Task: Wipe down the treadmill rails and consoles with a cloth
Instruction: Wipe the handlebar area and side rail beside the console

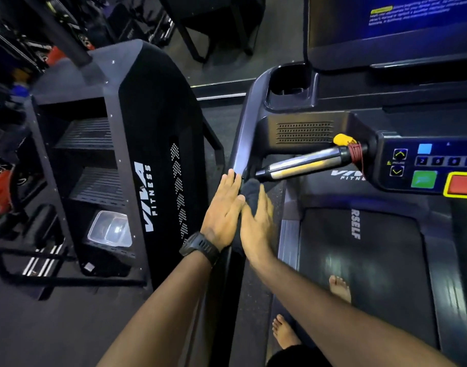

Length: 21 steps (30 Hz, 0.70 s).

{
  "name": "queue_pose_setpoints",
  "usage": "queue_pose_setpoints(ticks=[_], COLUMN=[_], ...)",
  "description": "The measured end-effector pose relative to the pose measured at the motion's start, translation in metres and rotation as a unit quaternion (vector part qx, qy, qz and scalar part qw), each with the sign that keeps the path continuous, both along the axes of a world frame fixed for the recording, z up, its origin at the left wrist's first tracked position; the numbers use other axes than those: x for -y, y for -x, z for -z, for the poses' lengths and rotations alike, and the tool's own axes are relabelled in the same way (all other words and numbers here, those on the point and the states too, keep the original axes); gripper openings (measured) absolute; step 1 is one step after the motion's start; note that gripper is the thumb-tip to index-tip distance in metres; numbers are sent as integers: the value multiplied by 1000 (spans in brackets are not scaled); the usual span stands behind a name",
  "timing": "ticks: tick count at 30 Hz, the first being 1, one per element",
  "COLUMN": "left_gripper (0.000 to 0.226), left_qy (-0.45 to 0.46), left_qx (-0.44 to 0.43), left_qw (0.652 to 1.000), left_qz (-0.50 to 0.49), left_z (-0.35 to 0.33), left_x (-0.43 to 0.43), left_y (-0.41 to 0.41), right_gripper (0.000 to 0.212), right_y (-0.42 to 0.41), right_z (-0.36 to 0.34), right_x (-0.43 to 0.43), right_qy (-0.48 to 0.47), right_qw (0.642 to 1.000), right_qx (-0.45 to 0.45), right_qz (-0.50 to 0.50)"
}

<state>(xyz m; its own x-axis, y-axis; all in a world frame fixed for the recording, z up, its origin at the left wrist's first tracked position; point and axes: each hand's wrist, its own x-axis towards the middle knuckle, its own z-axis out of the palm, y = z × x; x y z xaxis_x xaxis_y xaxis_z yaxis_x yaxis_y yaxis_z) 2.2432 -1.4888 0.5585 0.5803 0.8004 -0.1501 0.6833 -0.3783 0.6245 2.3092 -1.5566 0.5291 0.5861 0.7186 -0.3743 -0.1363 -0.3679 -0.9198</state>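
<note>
Two forearms, left [161, 308] and right [319, 295], are bare, no sleeves in view; a chunky black watch [199, 247] with a ribbed strap circles the wrist behind the left hand [221, 215]; both feet [339, 288] are bare; a patch of black clothing [293, 356] shows at the bottom edge.

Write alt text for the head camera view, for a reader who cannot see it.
A person's left hand and right hand, fingers straight, press a dark cloth between them on the treadmill's side rail. Just ahead are a chrome grip bar and the button console; a black stair machine stands to the left.
</note>
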Motion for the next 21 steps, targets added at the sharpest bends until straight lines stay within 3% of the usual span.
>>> queue_pose_setpoints(ticks=[3,7,12,15,17,21], left_gripper=[64,65,64,63,64,73], left_qy=[7,4,-4,-8,-11,-20], left_qx=[2,-6,-10,-12,-13,-3], left_qw=[1000,1000,1000,1000,1000,1000], left_qz=[6,-2,2,4,7,14], left_z=[1,0,3,6,6,7], left_x=[3,8,5,9,11,11], left_y=[3,5,6,9,12,14], right_gripper=[64,64,62,63,64,72], right_y=[-10,3,0,-5,9,6], right_z=[11,32,20,34,33,15], right_x=[-8,11,5,3,18,10], right_qy=[-46,-24,-88,-17,-7,-101], right_qw=[997,1000,994,1000,1000,992], right_qx=[53,4,61,-2,4,75], right_qz=[-10,-7,-19,-3,-6,-12])
